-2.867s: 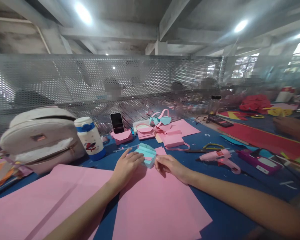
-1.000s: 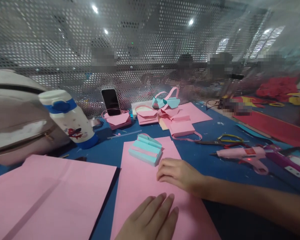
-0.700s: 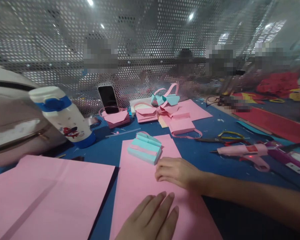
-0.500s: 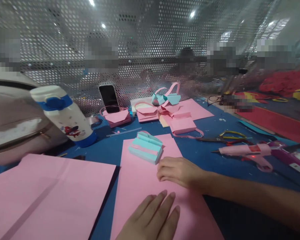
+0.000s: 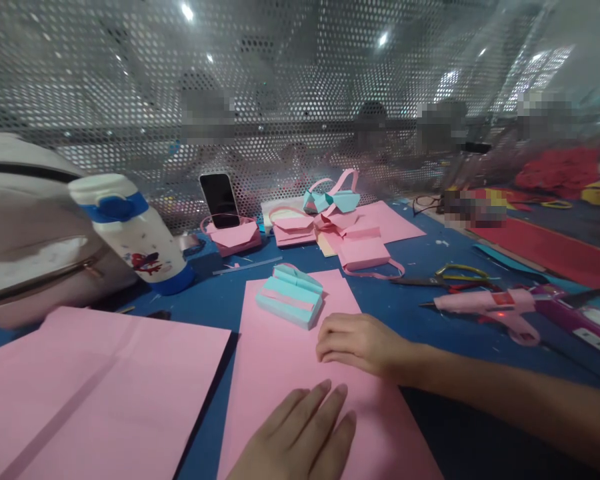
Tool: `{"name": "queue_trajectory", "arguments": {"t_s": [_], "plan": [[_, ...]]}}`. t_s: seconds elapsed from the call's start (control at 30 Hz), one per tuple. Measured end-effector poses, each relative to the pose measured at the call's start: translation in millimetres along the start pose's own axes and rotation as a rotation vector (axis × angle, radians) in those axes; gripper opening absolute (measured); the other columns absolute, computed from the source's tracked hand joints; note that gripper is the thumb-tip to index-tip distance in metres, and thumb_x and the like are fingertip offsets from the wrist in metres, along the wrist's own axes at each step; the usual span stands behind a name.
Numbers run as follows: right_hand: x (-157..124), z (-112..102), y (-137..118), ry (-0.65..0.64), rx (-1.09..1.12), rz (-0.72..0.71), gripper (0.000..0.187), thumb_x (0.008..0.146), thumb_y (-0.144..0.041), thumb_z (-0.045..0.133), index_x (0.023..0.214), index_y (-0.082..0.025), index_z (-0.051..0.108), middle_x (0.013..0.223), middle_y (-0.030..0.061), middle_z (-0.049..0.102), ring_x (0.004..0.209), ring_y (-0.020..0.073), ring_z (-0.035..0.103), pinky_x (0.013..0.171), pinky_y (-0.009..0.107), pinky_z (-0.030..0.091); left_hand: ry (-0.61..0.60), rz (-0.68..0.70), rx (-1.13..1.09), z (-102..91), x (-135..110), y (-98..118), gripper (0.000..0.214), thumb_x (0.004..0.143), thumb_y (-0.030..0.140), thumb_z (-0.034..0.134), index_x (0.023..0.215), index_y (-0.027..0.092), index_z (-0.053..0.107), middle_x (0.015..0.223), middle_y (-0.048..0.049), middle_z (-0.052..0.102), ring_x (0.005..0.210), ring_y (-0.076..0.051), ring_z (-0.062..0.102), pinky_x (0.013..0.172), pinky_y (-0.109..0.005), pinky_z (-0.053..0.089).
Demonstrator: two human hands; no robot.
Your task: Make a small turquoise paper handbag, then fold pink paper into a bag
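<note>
My left hand lies flat on a long pink paper sheet, fingers stretched out and slightly apart. Farther up the same sheet rests my right hand, its fingers curled and bunched together. The thumb and the underside of that hand are hidden, so whatever it may hold does not show. Just beyond the right hand's fingertips, a small turquoise paper bag with a pink strip across its front sits on the sheet, apart from both hands.
Left are a larger pink sheet, a bottle and a backpack. A phone leans behind several pink paper bags. Right lie scissors, a pink glue gun and red paper. Perforated metal stands behind.
The view has shifted slightly. Both hands stay in almost the same place on the pink sheet, and the turquoise bag has not moved on it.
</note>
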State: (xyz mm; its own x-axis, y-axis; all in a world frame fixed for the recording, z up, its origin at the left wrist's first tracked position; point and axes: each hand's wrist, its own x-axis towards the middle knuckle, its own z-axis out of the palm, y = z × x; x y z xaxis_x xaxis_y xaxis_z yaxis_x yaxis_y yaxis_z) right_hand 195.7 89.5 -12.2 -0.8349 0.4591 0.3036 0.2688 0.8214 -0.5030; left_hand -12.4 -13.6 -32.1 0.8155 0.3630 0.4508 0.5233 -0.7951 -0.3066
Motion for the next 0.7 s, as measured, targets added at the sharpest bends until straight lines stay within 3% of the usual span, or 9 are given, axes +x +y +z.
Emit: {"name": "queue_trajectory", "arguments": {"t_s": [0.23, 0.5, 0.7], "plan": [[3.1, -4.2, 0.4, -0.07, -0.129, -0.084, 0.034, 0.104, -0.026, 0.036, 0.093, -0.016, 0.066, 0.091, 0.0043, 0.065, 0.084, 0.0133, 0.059, 0.071, 0.023, 0.044, 0.0, -0.009, 0.004, 1.5, 0.2, -2.1, 0.035, 0.101, 0.018, 0.038, 0.121, 0.02, 0.065, 0.127, -0.0051, 0.066, 0.112, -0.022, 0.065, 0.085, -0.032, 0.058], [-0.2, -0.3, 0.5, 0.021, -0.001, 0.018, 0.022, 0.1, -0.025, 0.048, 0.095, -0.017, 0.067, 0.097, 0.0031, 0.067, 0.085, 0.0118, 0.063, 0.074, 0.021, 0.044, 0.001, 0.007, 0.011, -0.3, -0.1, -0.6, 0.035, 0.102, 0.019, 0.037, 0.123, 0.02, 0.065, 0.127, -0.0047, 0.066, 0.112, -0.022, 0.064, 0.086, -0.032, 0.057], [7.6, 5.6, -2.9, -0.084, -0.185, 0.084, 0.017, 0.098, -0.024, 0.052, 0.091, -0.019, 0.067, 0.094, 0.0, 0.067, 0.082, 0.012, 0.062, 0.068, 0.023, 0.04, -0.004, 0.001, 0.018, -0.3, -0.8, 0.2, 0.035, 0.1, 0.018, 0.037, 0.122, 0.02, 0.065, 0.126, -0.0046, 0.067, 0.111, -0.022, 0.065, 0.085, -0.032, 0.057]]}}
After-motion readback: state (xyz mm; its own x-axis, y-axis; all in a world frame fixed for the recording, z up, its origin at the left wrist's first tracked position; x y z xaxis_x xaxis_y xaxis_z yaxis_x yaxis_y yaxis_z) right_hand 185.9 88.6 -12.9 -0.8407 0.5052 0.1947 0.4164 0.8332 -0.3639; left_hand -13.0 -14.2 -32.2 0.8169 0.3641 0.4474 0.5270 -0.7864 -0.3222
